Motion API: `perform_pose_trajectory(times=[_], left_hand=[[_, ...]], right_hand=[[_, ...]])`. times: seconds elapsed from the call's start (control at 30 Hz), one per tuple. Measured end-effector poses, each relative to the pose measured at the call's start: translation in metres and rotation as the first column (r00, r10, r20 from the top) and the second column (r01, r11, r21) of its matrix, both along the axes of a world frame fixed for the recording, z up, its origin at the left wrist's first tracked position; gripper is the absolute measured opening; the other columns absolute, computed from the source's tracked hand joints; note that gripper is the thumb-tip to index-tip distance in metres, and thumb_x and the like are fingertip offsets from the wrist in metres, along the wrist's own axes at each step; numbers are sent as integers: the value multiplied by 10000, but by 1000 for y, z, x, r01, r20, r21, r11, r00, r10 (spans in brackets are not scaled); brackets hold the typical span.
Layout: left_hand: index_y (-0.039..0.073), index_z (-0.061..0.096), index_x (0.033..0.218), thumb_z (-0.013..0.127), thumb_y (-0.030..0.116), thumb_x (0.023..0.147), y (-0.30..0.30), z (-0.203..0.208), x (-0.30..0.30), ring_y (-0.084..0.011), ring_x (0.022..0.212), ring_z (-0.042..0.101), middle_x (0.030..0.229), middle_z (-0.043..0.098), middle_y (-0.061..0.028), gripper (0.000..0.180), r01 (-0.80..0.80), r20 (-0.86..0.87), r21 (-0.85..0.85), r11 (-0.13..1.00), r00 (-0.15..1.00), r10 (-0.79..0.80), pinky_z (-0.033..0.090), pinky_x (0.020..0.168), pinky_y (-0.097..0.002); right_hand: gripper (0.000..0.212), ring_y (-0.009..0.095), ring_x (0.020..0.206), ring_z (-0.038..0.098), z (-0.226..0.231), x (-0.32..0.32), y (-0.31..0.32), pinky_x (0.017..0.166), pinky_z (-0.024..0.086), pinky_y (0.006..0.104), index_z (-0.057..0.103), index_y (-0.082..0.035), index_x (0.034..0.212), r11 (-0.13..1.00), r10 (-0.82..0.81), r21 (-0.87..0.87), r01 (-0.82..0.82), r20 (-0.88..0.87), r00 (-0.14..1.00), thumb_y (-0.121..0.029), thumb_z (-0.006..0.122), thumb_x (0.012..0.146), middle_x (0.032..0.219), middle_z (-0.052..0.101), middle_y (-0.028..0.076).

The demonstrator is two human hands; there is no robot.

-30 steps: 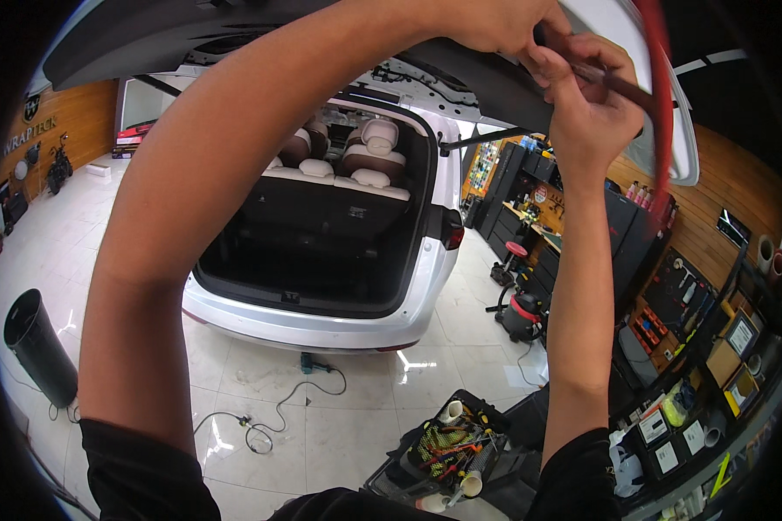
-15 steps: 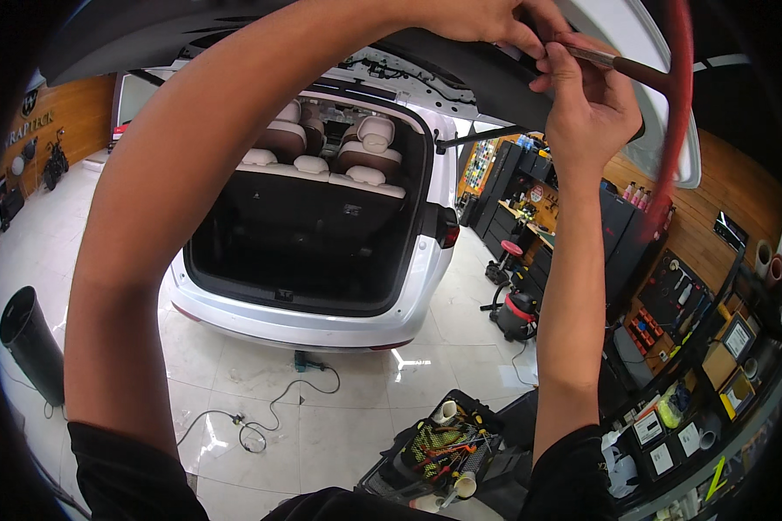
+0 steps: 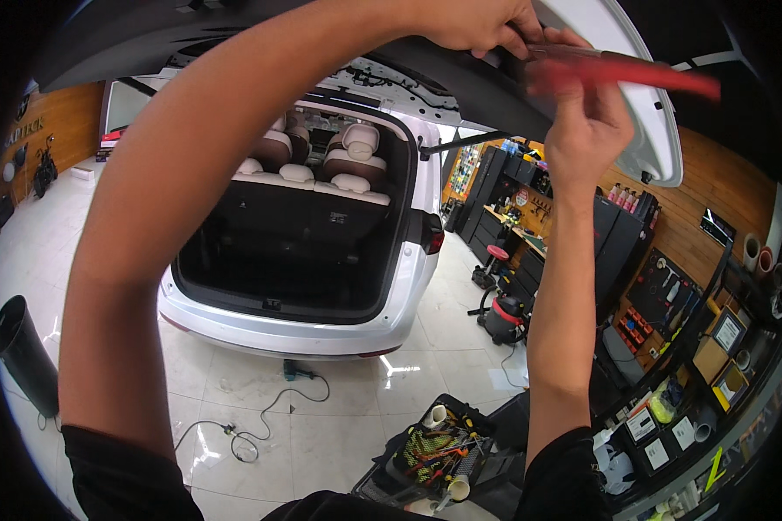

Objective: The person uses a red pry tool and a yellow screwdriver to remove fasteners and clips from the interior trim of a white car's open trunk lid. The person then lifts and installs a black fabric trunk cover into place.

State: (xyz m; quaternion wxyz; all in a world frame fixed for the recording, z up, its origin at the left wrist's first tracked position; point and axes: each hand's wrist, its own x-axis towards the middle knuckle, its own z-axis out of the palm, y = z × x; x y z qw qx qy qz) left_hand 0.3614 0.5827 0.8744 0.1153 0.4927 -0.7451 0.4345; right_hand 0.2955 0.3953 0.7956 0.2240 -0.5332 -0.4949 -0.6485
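Above me, both my hands are raised at the edge of the opened tailgate (image 3: 626,148). My right hand (image 3: 586,126) is closed around a red tool (image 3: 660,76) with a thin shaft; motion smears the red part, so its exact kind does not show. Beside the tool's inner end, the bent fingers of my left hand (image 3: 487,28) are pinched together close to the dark inner tailgate panel (image 3: 495,91). What they hold, if anything, is hidden. Behind my arms stands the white car (image 3: 356,334), its boot open.
A tool bag (image 3: 439,451) full of hand tools sits below me. On the tiled floor lie a corded power tool (image 3: 291,372) and its cable. A black bin (image 3: 26,356) stands left, a vacuum cleaner (image 3: 502,319) right, near dark cabinets (image 3: 621,239) and a loaded shelf (image 3: 669,434).
The red part of the tool has swung from nearly upright to nearly level, across my right hand. My left hand has shifted slightly left, and the car appears slightly further left.
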Motion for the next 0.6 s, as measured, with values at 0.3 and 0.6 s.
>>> perform_pose_trajectory(times=[0.3,0.6], left_hand=[[-22,744,1037,681,-17,792,-4,-9,-2,-259,729,665,807,708,-220,253,-62,-169,35,997,983,67,535,715,-391],[-37,737,924,780,87,830,-4,-23,-17,-221,684,654,774,709,-235,161,-18,-75,-264,964,997,-1,526,701,-409]], right_hand=[[193,124,847,689,-9,4,-8,674,547,238,689,56,1192,986,-157,68,155,28,987,-7,620,1023,1048,742,99],[133,113,883,707,-1,13,1,782,556,227,680,54,1053,989,-143,64,136,118,983,26,739,936,1004,757,113]])
